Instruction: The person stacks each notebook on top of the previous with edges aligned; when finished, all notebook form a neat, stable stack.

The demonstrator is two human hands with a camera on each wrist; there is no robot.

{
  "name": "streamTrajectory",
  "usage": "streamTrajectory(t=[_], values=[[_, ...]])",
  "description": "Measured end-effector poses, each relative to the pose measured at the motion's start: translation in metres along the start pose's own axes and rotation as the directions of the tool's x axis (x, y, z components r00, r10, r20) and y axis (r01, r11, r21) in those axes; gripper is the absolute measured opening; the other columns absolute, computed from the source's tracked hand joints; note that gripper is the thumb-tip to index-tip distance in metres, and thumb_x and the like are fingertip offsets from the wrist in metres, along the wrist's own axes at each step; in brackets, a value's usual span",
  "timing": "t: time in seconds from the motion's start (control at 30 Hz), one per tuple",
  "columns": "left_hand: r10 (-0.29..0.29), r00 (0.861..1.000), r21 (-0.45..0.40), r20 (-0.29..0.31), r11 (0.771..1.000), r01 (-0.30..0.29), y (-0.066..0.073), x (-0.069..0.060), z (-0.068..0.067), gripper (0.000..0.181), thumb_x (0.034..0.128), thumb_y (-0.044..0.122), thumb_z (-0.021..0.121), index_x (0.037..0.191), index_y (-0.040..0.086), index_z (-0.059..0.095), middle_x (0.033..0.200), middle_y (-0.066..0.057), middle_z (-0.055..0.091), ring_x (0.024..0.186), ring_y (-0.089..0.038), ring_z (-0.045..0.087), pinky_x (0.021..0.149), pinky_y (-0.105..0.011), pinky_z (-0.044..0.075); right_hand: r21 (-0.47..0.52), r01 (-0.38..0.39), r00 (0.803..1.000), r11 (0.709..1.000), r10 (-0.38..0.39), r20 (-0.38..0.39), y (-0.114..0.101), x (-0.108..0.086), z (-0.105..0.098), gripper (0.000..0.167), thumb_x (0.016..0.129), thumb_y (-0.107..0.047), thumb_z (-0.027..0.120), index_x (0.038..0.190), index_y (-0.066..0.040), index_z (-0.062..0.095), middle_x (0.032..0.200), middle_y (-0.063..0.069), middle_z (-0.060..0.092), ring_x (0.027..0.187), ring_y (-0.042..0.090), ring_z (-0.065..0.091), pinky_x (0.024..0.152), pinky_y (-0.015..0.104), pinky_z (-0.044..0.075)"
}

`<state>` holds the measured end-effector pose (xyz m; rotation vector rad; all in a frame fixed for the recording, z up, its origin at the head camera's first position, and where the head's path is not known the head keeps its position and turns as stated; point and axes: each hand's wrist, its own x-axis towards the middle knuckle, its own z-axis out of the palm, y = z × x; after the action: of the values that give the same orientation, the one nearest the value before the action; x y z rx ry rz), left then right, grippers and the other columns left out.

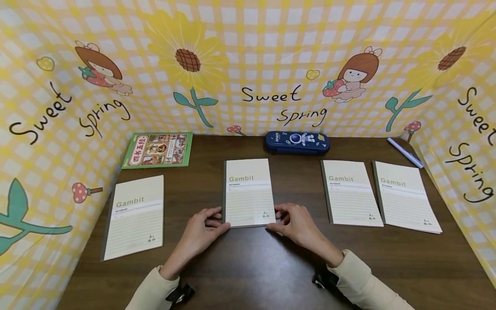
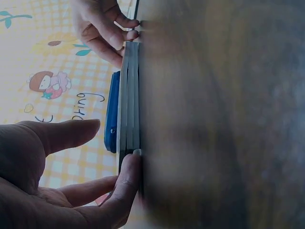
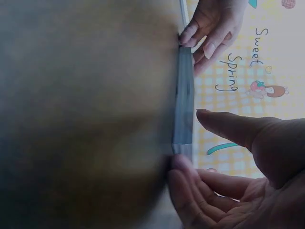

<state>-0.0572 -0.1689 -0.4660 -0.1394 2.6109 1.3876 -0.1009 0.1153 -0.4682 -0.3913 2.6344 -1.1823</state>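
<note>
A small stack of cream Gambit notebooks [image 1: 248, 193] lies on the table between my hands, its layered bottom edge showing in the left wrist view. My left hand [image 1: 201, 230] is at the stack's lower left corner, with fingertips touching the dark spine side. Opposite it, my right hand [image 1: 300, 224] touches the lower right corner and side with its fingers. Both wrist views show the thumbs, the left thumb [image 2: 71, 133] and the right thumb [image 3: 233, 126], stretched out above the stack rather than clamped on it. The far parts of the fingers are partly hidden.
A single Gambit notebook [image 1: 135, 219] lies at left, below a green-bordered book [image 1: 159, 150]. Behind the stack is a blue pencil case [image 1: 297, 143]. Two more notebooks, one [image 1: 351, 193] beside another [image 1: 407, 198], lie at right near a lilac stick-shaped object [image 1: 404, 153]. Checked cloth walls surround the table.
</note>
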Motion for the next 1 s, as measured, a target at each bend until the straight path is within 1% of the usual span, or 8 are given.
streamTrajectory(t=[0.13, 0.3, 0.4, 0.53, 0.67, 0.83, 0.9, 1.0], values=[[0.003, 1.0, -0.014, 0.011, 1.0, -0.003, -0.001, -0.002, -0.004, 0.058, 0.094, 0.024, 0.079, 0.143, 0.0, 0.06, 0.123, -0.016, 0.072, 0.099, -0.023, 0.077, 0.085, -0.038, 0.063, -0.082, 0.005, 1.0, 0.997, -0.005, -0.003, -0.007, 0.002, -0.003, 0.05, 0.089, -0.031, 0.085, 0.129, -0.004, 0.072, 0.108, 0.008, 0.076, 0.086, 0.014, 0.072, 0.08, 0.034, 0.061], [0.008, 1.0, -0.011, 0.011, 1.0, -0.008, -0.004, -0.008, -0.012, 0.058, 0.0963, 0.028, 0.077, 0.146, 0.003, 0.058, 0.128, -0.015, 0.072, 0.104, -0.024, 0.076, 0.088, -0.038, 0.063, -0.174, 0.049, 0.998, 0.984, -0.055, -0.027, -0.017, 0.004, -0.005, 0.055, 0.091, -0.035, 0.082, 0.136, -0.007, 0.067, 0.126, 0.011, 0.07, 0.106, 0.025, 0.07, 0.094, 0.048, 0.057], [0.01, 1.0, 0.014, -0.003, 1.0, -0.01, -0.006, -0.013, -0.018, 0.057, 0.0966, 0.03, 0.077, 0.145, 0.004, 0.06, 0.129, -0.015, 0.071, 0.105, -0.023, 0.076, 0.088, -0.038, 0.063, -0.187, 0.094, 0.995, 0.978, -0.099, -0.016, -0.024, 0.006, -0.004, 0.056, 0.092, -0.035, 0.08, 0.138, -0.007, 0.066, 0.13, 0.013, 0.068, 0.112, 0.027, 0.067, 0.096, 0.049, 0.056], [0.018, 0.999, 0.029, -0.031, 0.999, -0.017, -0.008, -0.018, -0.027, 0.051, 0.0971, 0.03, 0.076, 0.14, 0.004, 0.064, 0.126, -0.015, 0.071, 0.105, -0.023, 0.076, 0.088, -0.034, 0.063, -0.177, 0.164, 0.986, 0.97, -0.164, 0.015, -0.032, 0.01, 0.002, 0.054, 0.093, -0.032, 0.08, 0.138, -0.007, 0.065, 0.13, 0.011, 0.068, 0.107, 0.024, 0.066, 0.088, 0.043, 0.056], [0.041, 0.996, 0.034, -0.076, 0.999, -0.039, -0.011, -0.025, -0.037, 0.045, 0.0976, 0.028, 0.076, 0.134, 0.003, 0.068, 0.121, -0.015, 0.072, 0.106, -0.025, 0.075, 0.087, -0.032, 0.063, -0.184, 0.239, 0.971, 0.953, -0.232, 0.062, -0.04, 0.015, 0.01, 0.053, 0.092, -0.029, 0.081, 0.137, -0.006, 0.065, 0.124, 0.009, 0.068, 0.098, 0.02, 0.063, 0.08, 0.038, 0.053], [0.096, 0.983, 0.095, -0.158, 0.992, -0.082, -0.015, -0.034, -0.05, 0.04, 0.0984, 0.027, 0.075, 0.129, 0.002, 0.071, 0.117, -0.016, 0.072, 0.103, -0.028, 0.075, 0.084, -0.034, 0.064, -0.198, 0.32, 0.945, 0.926, -0.298, 0.136, -0.051, 0.019, 0.02, 0.052, 0.094, -0.031, 0.079, 0.138, -0.006, 0.064, 0.127, 0.008, 0.067, 0.111, 0.023, 0.065, 0.094, 0.044, 0.055], [0.114, 0.976, 0.134, -0.184, 0.987, -0.09, -0.019, -0.038, -0.055, 0.039, 0.0986, 0.027, 0.074, 0.129, 0.002, 0.071, 0.117, -0.016, 0.072, 0.103, -0.028, 0.074, 0.084, -0.035, 0.064, -0.205, 0.354, 0.931, 0.912, -0.324, 0.169, -0.054, 0.022, 0.026, 0.053, 0.095, -0.032, 0.078, 0.138, -0.007, 0.064, 0.129, 0.008, 0.067, 0.118, 0.024, 0.065, 0.102, 0.044, 0.054], [0.131, 0.968, 0.181, -0.214, 0.979, -0.092, -0.025, -0.043, -0.061, 0.037, 0.0986, 0.024, 0.074, 0.128, 0.002, 0.071, 0.117, -0.018, 0.072, 0.102, -0.03, 0.074, 0.083, -0.037, 0.064, -0.197, 0.406, 0.905, 0.892, -0.362, 0.224, -0.06, 0.027, 0.034, 0.054, 0.095, -0.033, 0.077, 0.14, -0.007, 0.063, 0.13, 0.008, 0.067, 0.12, 0.024, 0.064, 0.105, 0.043, 0.053]])
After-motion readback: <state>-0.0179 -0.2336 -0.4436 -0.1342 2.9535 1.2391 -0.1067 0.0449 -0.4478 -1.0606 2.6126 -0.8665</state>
